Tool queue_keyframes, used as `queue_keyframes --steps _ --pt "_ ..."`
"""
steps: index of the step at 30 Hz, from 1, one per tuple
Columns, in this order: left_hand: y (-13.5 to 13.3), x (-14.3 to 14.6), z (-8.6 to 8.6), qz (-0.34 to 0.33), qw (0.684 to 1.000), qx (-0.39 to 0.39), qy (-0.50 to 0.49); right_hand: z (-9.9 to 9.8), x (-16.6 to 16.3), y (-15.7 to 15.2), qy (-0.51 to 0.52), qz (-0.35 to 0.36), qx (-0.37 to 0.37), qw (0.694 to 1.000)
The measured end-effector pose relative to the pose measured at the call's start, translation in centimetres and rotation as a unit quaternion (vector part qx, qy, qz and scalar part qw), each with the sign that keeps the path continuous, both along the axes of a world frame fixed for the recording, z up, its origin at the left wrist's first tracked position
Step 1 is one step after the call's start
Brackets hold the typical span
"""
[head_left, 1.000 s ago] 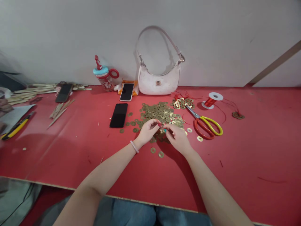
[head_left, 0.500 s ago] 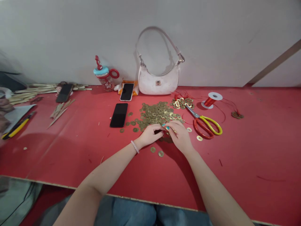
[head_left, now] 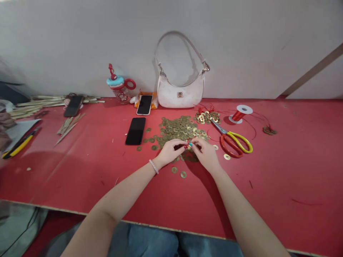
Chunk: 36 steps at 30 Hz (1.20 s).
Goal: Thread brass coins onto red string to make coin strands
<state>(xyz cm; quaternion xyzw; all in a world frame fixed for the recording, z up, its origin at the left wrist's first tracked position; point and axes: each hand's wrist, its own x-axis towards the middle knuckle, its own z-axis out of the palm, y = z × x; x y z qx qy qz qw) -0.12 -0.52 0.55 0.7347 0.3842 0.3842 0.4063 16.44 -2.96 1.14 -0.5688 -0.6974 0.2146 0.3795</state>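
Observation:
My left hand (head_left: pixel 170 151), with a pale bead bracelet (head_left: pixel 154 166) on its wrist, is closed in a pinch. Its fingertips meet those of my right hand (head_left: pixel 206 153), also pinched. Between them a small bit of brass coin (head_left: pixel 189 147) shows; the fingers cover most of it, and any thread there is hard to make out. Some nails look turquoise and red. Both hands are over the near edge of a heap of brass coins with holes (head_left: pixel 178 128). Two loose coins (head_left: pixel 183 174) lie below my hands. A red thread (head_left: pixel 211 135) curves beside my right hand.
Scissors (head_left: pixel 232 141) with red and yellow handles lie right, near a red thread spool (head_left: pixel 238 115) and coins tied with red thread (head_left: pixel 207 117). Phones (head_left: pixel 135 131), a cup (head_left: pixel 120 92) and a white handbag (head_left: pixel 180 94) stand behind. A yellow cutter (head_left: pixel 21 145) is far left.
My fingertips have shifted slightly and turned; red now shows at the left fingertips. Less of the coin under my right hand is visible. Things on the table stay put.

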Motion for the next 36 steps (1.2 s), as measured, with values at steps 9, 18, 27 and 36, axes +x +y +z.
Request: queue_keyframes --steps 9,18,27,36 --pt "-0.02 0.14 -0.03 0.002 0.998 -0.042 -0.047 -0.07 -0.07 0.11 0.004 0.02 0.005 1.0" --pt "-0.15 0.13 0.13 0.02 0.998 -0.048 -0.044 -0.16 -0.03 0.11 -0.012 0.026 0.006 1.0" --pt "-0.13 0.03 0.25 0.009 0.998 -0.037 -0.042 -0.12 -0.14 0.15 -0.028 0.028 0.03 0.999" --pt "-0.08 -0.07 0.56 0.023 0.999 -0.023 -0.017 -0.33 -0.11 0.17 -0.044 0.028 0.034 0.998"
